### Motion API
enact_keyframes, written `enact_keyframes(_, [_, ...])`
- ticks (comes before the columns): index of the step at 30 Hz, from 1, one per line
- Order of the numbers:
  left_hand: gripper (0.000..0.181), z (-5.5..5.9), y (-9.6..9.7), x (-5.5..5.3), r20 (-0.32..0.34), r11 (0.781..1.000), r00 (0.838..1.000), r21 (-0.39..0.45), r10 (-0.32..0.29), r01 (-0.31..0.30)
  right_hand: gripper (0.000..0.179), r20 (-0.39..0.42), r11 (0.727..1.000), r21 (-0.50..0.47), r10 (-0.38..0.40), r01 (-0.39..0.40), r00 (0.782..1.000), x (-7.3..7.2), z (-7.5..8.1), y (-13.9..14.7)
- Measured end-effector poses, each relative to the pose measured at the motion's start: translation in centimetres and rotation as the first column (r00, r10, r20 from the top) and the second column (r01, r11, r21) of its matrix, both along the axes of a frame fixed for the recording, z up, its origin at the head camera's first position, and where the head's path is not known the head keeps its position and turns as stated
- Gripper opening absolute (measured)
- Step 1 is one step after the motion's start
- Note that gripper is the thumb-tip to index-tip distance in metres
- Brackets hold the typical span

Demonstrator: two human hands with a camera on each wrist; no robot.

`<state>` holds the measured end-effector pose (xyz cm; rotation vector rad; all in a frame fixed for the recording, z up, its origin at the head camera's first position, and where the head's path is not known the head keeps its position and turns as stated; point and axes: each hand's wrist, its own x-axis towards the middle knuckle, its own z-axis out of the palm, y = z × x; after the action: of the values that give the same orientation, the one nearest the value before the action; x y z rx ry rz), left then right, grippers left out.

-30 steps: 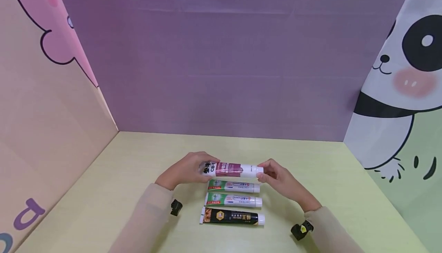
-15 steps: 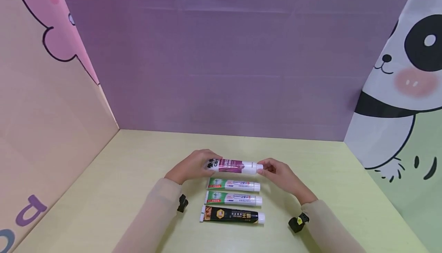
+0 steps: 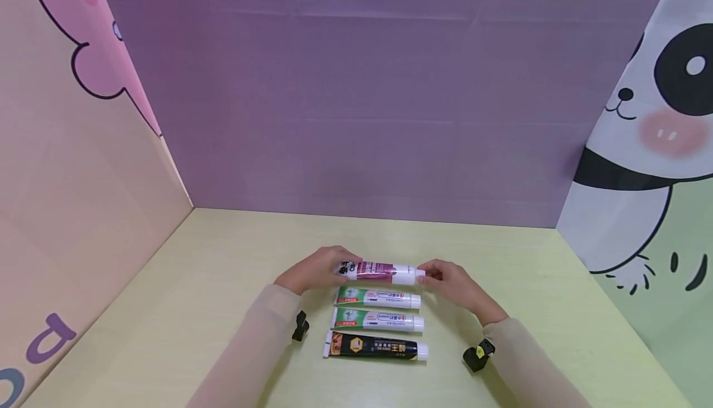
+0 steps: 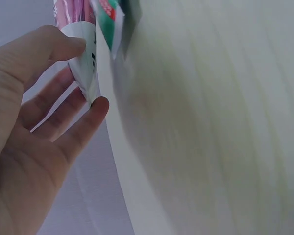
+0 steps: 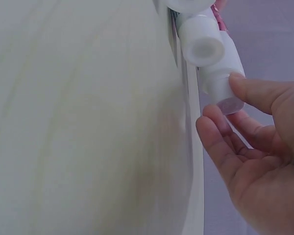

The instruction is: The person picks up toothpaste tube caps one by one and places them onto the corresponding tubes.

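A purple-and-white toothpaste tube (image 3: 376,272) lies crosswise between my hands, label up, behind a row of other tubes. My left hand (image 3: 319,270) pinches its flat white end, thumb on one face and fingertips on the other in the left wrist view. The white cap (image 5: 224,90) is between the thumb and fingers of my right hand (image 3: 455,283). Nearest in the row are two green-and-white toothpaste tubes (image 3: 379,298), parallel to it, with a black toothpaste tube (image 3: 373,346) in front. All caps point right. Whether the held tube touches the table cannot be seen.
The pale wooden table (image 3: 234,247) meets a purple back wall (image 3: 356,104). Printed side panels stand left and right, the right one with a panda (image 3: 668,135). Black wrist cameras (image 3: 479,355) hang under both sleeves.
The purple-and-white tube has shifted a little right, first away from the row, then slightly back toward it. My left hand has moved right with it. The other tubes keep their places.
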<state>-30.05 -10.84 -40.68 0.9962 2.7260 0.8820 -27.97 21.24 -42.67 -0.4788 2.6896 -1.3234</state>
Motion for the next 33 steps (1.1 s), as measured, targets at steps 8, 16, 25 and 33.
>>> enact_keyframes(8, [0.044, -0.7, 0.0, -0.1, 0.028, 1.0, 1.0, -0.014, -0.003, 0.003, 0.027, 0.034, 0.999, 0.042, -0.017, 0.015, 0.999, 0.2, 0.1, -0.4])
enact_keyframes(16, [0.042, -0.5, 0.2, -0.1, 0.041, 0.999, 0.999, -0.033, -0.001, 0.002, 0.023, 0.034, 0.996, 0.086, -0.013, 0.01, 0.999, 0.2, 0.2, -0.5])
enact_keyframes(25, [0.042, -0.4, 0.1, 0.1, 0.038, 0.999, 0.999, -0.046, 0.027, -0.026, 0.025, -0.001, 0.992, 0.123, -0.006, 0.006, 1.0, 0.2, 0.1, -0.2])
enact_keyframes(33, [0.046, 0.4, -0.9, 0.7, 0.024, 0.995, 0.996, -0.061, 0.086, -0.085, 0.033, -0.096, 0.982, 0.189, 0.017, 0.001, 0.995, 1.3, 0.8, 0.6])
